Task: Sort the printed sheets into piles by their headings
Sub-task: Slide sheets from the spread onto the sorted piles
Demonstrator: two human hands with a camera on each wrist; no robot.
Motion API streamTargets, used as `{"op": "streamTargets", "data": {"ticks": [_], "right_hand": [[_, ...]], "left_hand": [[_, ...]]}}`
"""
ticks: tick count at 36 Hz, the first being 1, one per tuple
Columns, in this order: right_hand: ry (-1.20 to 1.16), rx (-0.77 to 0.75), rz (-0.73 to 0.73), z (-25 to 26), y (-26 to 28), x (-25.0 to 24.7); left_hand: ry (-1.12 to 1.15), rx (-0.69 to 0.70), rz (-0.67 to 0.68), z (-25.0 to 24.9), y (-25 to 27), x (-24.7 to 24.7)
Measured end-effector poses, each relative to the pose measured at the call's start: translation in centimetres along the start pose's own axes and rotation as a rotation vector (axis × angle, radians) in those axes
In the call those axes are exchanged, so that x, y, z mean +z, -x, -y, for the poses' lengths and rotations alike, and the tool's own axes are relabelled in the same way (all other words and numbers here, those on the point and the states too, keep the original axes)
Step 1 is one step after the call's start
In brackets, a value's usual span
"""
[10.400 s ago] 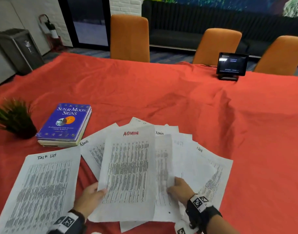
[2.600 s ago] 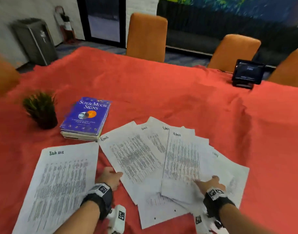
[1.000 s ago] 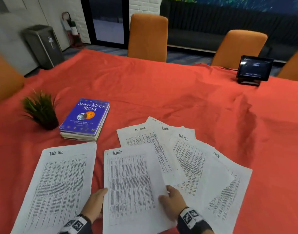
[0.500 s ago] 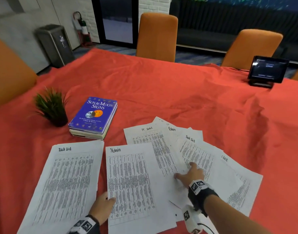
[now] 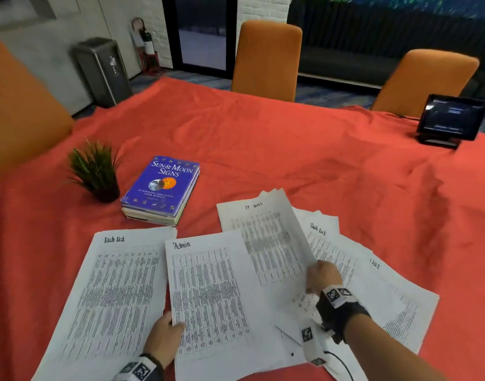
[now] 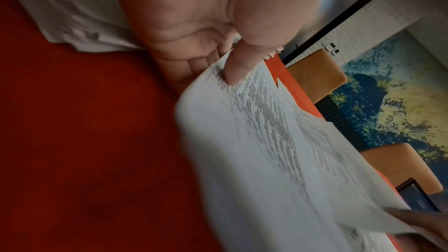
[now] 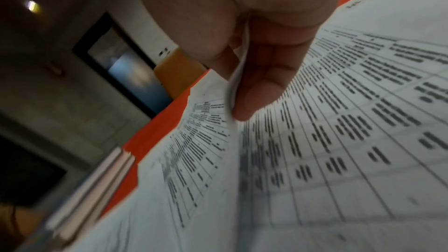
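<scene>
The "IT" sheet (image 5: 263, 237) is lifted over the loose sheets (image 5: 373, 284) near the table's (image 5: 290, 147) front edge, pinched by the right hand (image 5: 322, 277). Beside it, the left hand (image 5: 163, 336) pinches the "Admin" sheet (image 5: 208, 298), next to the "Task list" sheet (image 5: 112, 292).

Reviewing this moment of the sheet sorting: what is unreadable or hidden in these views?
- Printed rows on the Admin sheet and Task list sheet: too small, head view.
- IT logs sheet, pinched by the right hand: body motion-blurred.
- Rightmost sheet: heading partly covered by the overlapping Task list page.
- Sheets beneath the fan: headings hidden.
- Left hand fingers: under the Admin sheet.
</scene>
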State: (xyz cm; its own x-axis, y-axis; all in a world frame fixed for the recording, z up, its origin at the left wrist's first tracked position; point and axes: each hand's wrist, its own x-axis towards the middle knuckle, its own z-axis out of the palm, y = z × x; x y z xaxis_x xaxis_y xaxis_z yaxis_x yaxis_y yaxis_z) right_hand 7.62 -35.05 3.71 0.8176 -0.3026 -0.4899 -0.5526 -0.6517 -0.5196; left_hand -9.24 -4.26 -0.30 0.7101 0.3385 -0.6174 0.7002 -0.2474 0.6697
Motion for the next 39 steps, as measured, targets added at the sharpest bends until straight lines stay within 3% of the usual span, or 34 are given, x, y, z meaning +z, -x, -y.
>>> {"op": "streamTargets", "data": {"ticks": [3,9,16,21,28,34,39], "right_hand": [[-0.198,-0.080,-0.043,-0.1,-0.3,-2.0],[-0.297,-0.291,-0.207,-1.2,-1.2,-5.3],[-0.626,-0.432,-0.087,-0.8,2.0,-6.4],[-0.670,-0.391,0.116,-2.5,4.8,-4.4],[-0.435,-0.261,0.361,-6.4,8.2,2.5],[-0.328,-0.198,0.447,-6.8,9.5,5.3],[-0.309,-0.125,0.418,-6.4,8.8,4.7]], "left_hand": [[0.012,-0.004,-0.015,0.0,-0.2,0.2],[0.050,-0.011,-0.041,-0.4,-0.3,0.3],[0.085,-0.007,-0.040,-0.8,-0.1,0.4],[0.063,0.005,-0.066,-0.7,0.0,0.5],[0.155,0.019,-0.193,-2.2,0.3,0.6],[0.130,0.054,-0.187,-1.7,-0.1,0.9],[0.035,0.040,-0.228,-1.3,-0.1,0.8]]}}
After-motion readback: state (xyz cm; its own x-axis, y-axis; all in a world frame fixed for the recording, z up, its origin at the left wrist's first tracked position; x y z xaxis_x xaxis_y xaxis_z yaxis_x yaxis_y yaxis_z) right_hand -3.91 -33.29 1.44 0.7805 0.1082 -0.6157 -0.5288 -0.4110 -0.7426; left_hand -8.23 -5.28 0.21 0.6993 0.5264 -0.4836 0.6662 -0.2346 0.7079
